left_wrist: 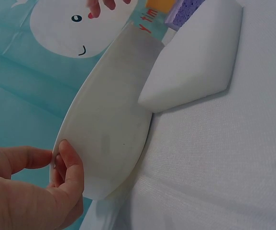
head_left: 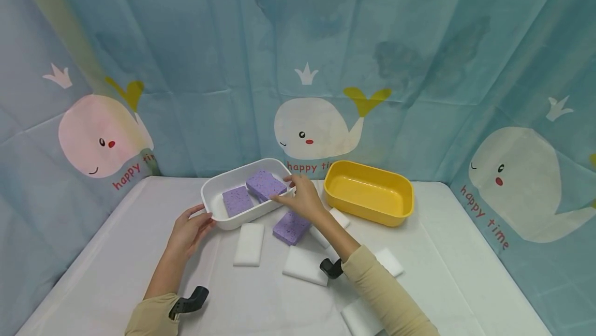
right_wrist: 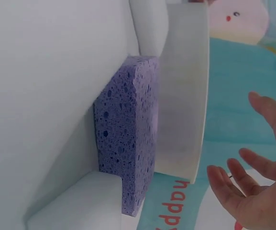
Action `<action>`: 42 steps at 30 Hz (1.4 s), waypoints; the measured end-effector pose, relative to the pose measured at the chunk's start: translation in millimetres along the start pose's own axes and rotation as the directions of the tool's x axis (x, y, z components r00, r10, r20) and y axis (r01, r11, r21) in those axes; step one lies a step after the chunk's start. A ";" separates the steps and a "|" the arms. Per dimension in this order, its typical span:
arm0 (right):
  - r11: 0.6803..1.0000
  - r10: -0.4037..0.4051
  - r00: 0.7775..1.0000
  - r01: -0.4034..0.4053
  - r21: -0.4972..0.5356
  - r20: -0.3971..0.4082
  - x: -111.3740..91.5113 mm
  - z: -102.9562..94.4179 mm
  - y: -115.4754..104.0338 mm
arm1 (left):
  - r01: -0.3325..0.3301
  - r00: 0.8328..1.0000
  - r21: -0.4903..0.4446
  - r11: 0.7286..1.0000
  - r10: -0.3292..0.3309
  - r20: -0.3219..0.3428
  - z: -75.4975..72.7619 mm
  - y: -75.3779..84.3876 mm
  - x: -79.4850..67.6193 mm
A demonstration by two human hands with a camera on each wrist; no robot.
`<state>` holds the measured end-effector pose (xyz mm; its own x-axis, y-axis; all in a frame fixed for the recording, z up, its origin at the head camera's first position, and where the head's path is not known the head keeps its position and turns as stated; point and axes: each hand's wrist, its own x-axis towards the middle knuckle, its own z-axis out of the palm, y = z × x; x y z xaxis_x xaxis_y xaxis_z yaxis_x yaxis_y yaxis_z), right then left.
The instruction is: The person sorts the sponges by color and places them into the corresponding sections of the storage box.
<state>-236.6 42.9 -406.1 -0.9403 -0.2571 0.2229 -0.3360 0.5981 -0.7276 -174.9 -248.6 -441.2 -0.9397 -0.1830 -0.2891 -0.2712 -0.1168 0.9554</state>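
A white plastic tub (head_left: 237,220) stands at the back of the table with two purple sponges inside, one flat (head_left: 237,201) and one tilted (head_left: 265,185). My left hand (head_left: 188,230) pinches the tub's near left rim between thumb and fingers, as the left wrist view shows with the hand (left_wrist: 42,187) at the rim. Over the tub's right end is my right hand (head_left: 300,196), its fingers spread and nothing between them. In the right wrist view that hand (right_wrist: 257,177) is apart from the tub wall (right_wrist: 181,96). A third purple sponge (head_left: 291,227) lies in front of the tub.
A yellow tub (head_left: 368,191) stands to the right of the white one. White foam blocks, one upright-lying (head_left: 249,244) and one slanted (head_left: 304,266), lie in front, with several more under and beside my right forearm. A blue whale-print curtain (head_left: 209,67) hangs behind.
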 end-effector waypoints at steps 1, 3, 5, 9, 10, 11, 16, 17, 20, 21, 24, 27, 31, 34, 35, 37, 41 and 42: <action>1.000 -0.007 1.000 0.007 -0.001 0.001 -1.3 -0.2 0.3 | 0.001 1.000 -0.001 1.000 -0.001 -0.001 -0.3 -0.4 0.3; 1.000 -0.017 1.000 0.017 -0.007 0.003 -3.9 -0.8 0.9 | 0.003 1.000 -0.003 1.000 -0.003 -0.002 -0.5 -0.8 0.2; 1.000 -0.025 1.000 0.025 -0.006 0.007 -6.1 -1.8 1.4 | 0.004 1.000 0.000 1.000 -0.004 -0.003 -0.5 -1.0 0.2; 1.000 -0.023 0.999 0.023 0.001 0.023 -10.0 -3.7 2.7 | 0.003 1.000 -0.007 1.000 -0.003 -0.003 -0.8 -1.7 1.0; 1.000 -0.023 0.999 0.023 -0.002 0.027 -10.8 -4.0 3.1 | 0.001 1.000 -0.009 1.000 -0.001 -0.002 -0.8 -1.7 1.2; 1.000 -0.023 0.999 0.023 -0.005 0.030 -11.7 -4.2 3.6 | 0.000 1.000 -0.011 1.000 0.000 -0.002 -1.1 -2.0 1.6; 1.000 -0.012 0.999 0.012 -0.006 0.045 -14.7 -3.0 7.8 | 0.002 1.000 -0.005 1.000 -0.002 -0.004 -1.8 -2.0 1.5; 1.000 -0.009 0.999 0.009 -0.003 0.049 -15.3 -2.5 8.9 | 0.004 1.000 -0.001 1.000 -0.004 -0.007 -1.9 -2.0 1.2; 1.000 0.001 0.998 -0.001 -0.001 0.058 -17.1 -1.5 11.5 | 0.003 1.000 0.005 1.000 -0.003 -0.007 -1.7 -1.8 0.7; 1.000 0.003 0.998 -0.003 -0.004 0.059 -17.6 -1.2 12.2 | 0.003 1.000 0.005 1.000 -0.003 -0.007 -1.4 -1.8 0.6; 1.000 0.025 0.997 -0.023 -0.018 0.066 -18.9 -0.5 14.3 | 0.000 1.000 0.003 1.000 0.000 -0.005 -0.7 -1.6 0.2; 0.999 0.043 0.996 -0.040 -0.033 0.073 -20.6 -0.5 14.9 | -0.002 1.000 0.000 1.000 0.002 -0.007 -0.4 -1.3 0.0; 0.997 0.061 0.995 -0.056 -0.059 0.083 -23.7 -1.9 14.5 | -0.005 1.000 -0.001 1.000 0.005 -0.006 0.1 -1.2 0.1; 0.994 0.072 0.993 -0.064 -0.084 0.095 -26.0 -2.8 14.8 | -0.007 1.000 -0.001 1.000 0.007 -0.004 0.0 -1.8 0.4; 0.994 0.074 0.992 -0.065 -0.092 0.101 -26.8 -3.0 15.1 | -0.007 1.000 -0.002 1.000 0.007 -0.003 0.0 -1.9 0.4; 0.992 0.077 0.991 -0.065 -0.109 0.109 -28.5 -3.1 15.9 | -0.008 1.000 -0.002 1.000 0.008 -0.002 0.0 -2.0 0.3; 0.989 0.085 0.989 -0.069 -0.134 0.122 -31.6 -2.8 19.2 | -0.009 1.000 0.002 1.000 0.009 0.000 0.5 -1.7 -0.7; 0.988 0.087 0.988 -0.070 -0.137 0.125 -32.3 -2.5 20.4 | -0.009 1.000 0.004 1.000 0.009 0.000 0.6 -1.7 -0.7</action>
<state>-213.3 65.3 -426.4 -0.9519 -0.2969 0.0759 -0.2738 0.7127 -0.6458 -173.9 -247.8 -442.5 -0.9419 -0.1842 -0.2808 -0.2638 -0.1116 0.9581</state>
